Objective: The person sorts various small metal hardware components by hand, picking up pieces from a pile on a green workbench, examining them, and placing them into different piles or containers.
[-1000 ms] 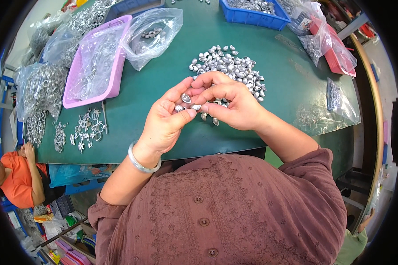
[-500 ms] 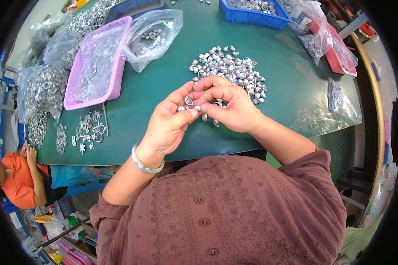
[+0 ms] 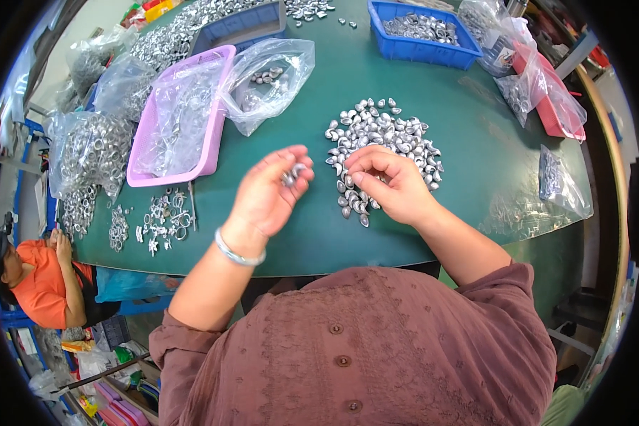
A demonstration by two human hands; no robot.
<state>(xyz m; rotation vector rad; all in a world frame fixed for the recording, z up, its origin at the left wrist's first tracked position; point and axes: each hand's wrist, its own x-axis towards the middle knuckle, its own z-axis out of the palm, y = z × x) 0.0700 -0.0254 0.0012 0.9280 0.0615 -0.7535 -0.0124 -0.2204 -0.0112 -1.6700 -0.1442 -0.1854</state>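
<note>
Between our two hands, above the green table (image 3: 277, 234), nothing links them: they sit apart. Our left hand (image 3: 266, 195) is curled narrow, thumb and fingertips pinching a small silver metal piece (image 3: 292, 172) just off the table; the piece is too small for us to tell its long axis or which way it points. Our right hand (image 3: 394, 186) rests on the near edge of the pile of silver metal pieces (image 3: 383, 138), fingers bent inward and touching them; we cannot tell whether it grips one. A silver bangle (image 3: 236, 252) circles our left wrist. Left of the left hand stands a pink tray (image 3: 209, 153) lined with clear plastic, a clear bag (image 3: 270, 82) with a few pieces beside it, and loose metal rings (image 3: 165, 220) near the table's front edge. A blue bin (image 3: 426, 32) of metal parts sits beyond the pile.
</note>
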